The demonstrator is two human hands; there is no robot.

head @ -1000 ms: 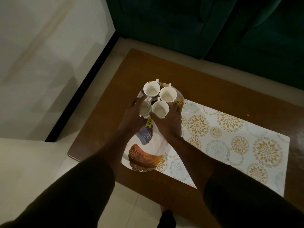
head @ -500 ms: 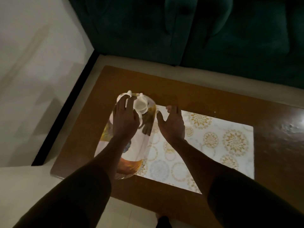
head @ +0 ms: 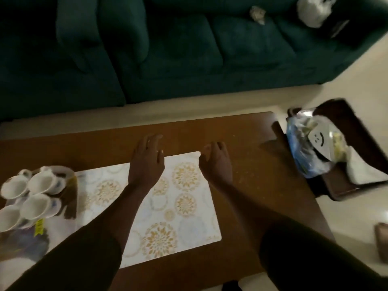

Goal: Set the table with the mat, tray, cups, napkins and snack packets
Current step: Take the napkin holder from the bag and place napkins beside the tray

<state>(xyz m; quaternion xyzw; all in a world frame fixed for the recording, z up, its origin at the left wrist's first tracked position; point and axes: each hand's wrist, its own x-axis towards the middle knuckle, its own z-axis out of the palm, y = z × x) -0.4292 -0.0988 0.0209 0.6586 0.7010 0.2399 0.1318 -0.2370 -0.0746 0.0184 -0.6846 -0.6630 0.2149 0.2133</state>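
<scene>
A low brown wooden table [head: 241,131] with a glossy top fills the lower part of the view, and the room is dim, with a soft sheen on the wood. Beyond its far edge stands a dark green sofa [head: 189,49] with deep seat cushions, parted from the table by a narrow strip of pale tiled floor [head: 189,108]. The same pale floor opens out to the right of the table. Just beside the table's right end sits a smaller dark wooden side table [head: 336,192] with a raised rim. On the sofa's far right end lie a white plastic bag [head: 313,9] and a small crumpled grey thing [head: 257,14], too blurred to tell.
</scene>
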